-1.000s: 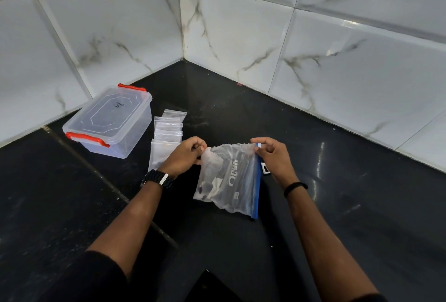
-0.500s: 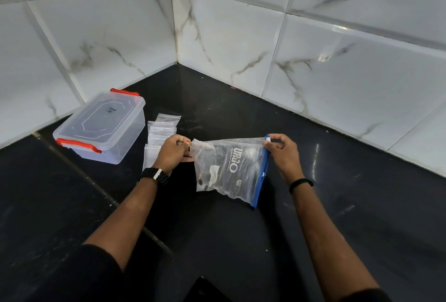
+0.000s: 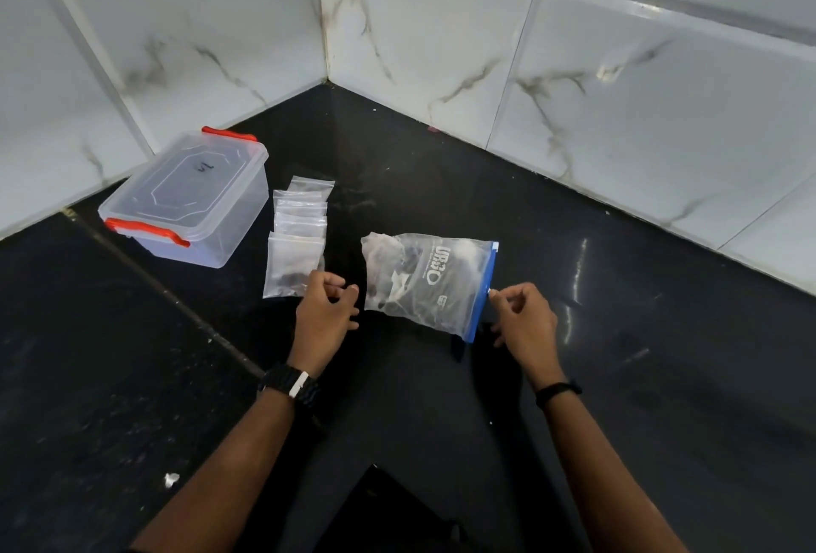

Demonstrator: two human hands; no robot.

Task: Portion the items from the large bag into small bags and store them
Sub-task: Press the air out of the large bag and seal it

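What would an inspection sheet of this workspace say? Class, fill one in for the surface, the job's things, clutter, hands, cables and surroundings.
Surface: black glossy countertop, with a seam running across its left part.
Job's things: large bag with a blue zip strip lies flat, dark items inside; small bags lie overlapped to its left; clear storage box, red latches, lid on.
Clutter: a small white scrap near the front left.
Hands: left hand hovers loosely curled, holding nothing; right hand pinches at the bag's zip slider.
Cables: nothing seen.
Surroundings: white marbled wall tiles meeting in a corner.
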